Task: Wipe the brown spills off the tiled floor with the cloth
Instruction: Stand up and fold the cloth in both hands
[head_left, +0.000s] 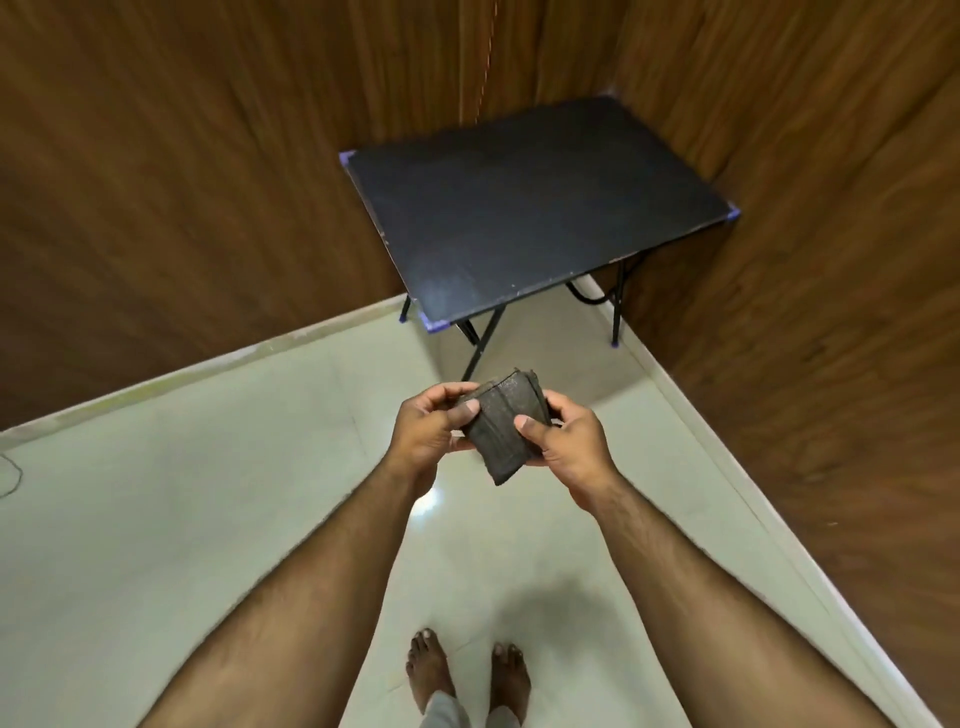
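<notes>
Head view, hands (501, 434) gripping folded cloth (506, 428), fingers partly hidden

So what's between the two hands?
In the head view, a folded dark cloth sits between the left hand and the right hand; both grip it, held up above the tiled floor.

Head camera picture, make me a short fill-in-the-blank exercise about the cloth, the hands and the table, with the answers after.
1. The folded dark cloth is held by ____ hands, the left hand and the right hand.
2. The cloth is held up in the air, not touching the tiled ____.
3. The black table stands in a ____ formed by two wooden walls.
4. The person's feet are ____, without shoes.

Missing words: both; floor; corner; bare
</notes>
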